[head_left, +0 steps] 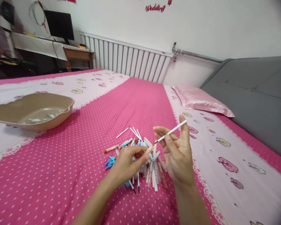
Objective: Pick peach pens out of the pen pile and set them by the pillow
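Note:
In my right hand, a thin white pen refill is held by thumb and fingers, slanting down to the left. Its dark tip is close to a pale pink pen part pinched in my left hand; I cannot tell whether the two touch. Beneath both hands lies a pile of pen parts, with clear, pink and pale blue pieces. Several white refills lie behind it. Left of the pile are blue plastic pieces and a light-orange pen piece with a brown end.
A beige plastic basin with some white pieces inside stands on the bed at left. The pink dotted bedsheet spreads under everything. A pink pillow lies by the grey headboard. A radiator and a desk with a monitor are behind.

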Motion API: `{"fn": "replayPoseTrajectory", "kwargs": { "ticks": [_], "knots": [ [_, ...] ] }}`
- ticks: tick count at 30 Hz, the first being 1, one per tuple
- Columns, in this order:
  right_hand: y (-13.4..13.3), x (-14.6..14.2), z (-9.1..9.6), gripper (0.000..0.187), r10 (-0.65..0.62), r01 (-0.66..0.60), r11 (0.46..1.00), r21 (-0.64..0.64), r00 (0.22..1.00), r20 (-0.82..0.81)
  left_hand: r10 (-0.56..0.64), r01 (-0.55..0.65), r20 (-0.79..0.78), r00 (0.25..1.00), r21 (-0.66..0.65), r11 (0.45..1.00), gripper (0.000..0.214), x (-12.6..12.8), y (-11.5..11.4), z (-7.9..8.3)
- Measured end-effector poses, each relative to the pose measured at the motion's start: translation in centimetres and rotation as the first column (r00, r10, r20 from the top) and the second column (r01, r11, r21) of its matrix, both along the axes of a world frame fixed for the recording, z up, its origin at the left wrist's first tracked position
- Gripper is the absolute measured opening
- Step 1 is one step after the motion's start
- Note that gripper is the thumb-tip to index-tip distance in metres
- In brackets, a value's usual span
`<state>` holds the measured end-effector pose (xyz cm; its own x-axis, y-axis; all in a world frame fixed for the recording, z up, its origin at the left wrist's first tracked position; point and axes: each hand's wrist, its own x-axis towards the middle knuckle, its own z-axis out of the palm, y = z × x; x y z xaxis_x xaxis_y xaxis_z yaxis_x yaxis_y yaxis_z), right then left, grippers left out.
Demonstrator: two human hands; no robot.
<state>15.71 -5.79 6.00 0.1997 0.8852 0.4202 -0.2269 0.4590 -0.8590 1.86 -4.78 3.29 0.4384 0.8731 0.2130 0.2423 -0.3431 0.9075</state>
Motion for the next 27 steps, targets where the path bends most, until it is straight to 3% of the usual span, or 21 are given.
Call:
{"fn": "replayPoseTrajectory", "kwargs": {
  "ticks": [10,15,18,23,27],
  "knots": [
    [0.2,0.1,-0.6,0.071,0.085,-0.084,0.996,-0.013,0.989,0.123,-0.024,0.025,0.037,0.999,-0.037,0.999,0.025,0.0,0.0,0.0],
    [0.3,0.1,-1.2,0.044,0.202,-0.175,0.978,-0.109,0.924,0.325,-0.015,0.028,0.170,0.985,-0.071,0.997,0.026,-0.4,0.1,-0.2],
    [0.4,-0.1,-1.4,0.032,0.200,-0.165,0.980,-0.116,0.850,0.488,0.034,-0.007,0.264,0.964,-0.102,0.995,0.025,-1.3,0.5,-0.2],
    [0.9,0.5,-2.0,0.042,0.079,-0.012,0.992,-0.128,0.843,0.531,0.311,-0.275,0.396,0.864,-0.146,0.950,0.029,-3.2,1.2,0.4],
    [1.4,0.8,-2.7,0.030,0.056,0.037,0.993,-0.116,0.705,0.707,0.523,-0.518,0.456,0.720,-0.148,0.842,0.037,-3.8,1.4,0.6]
  ]
}}
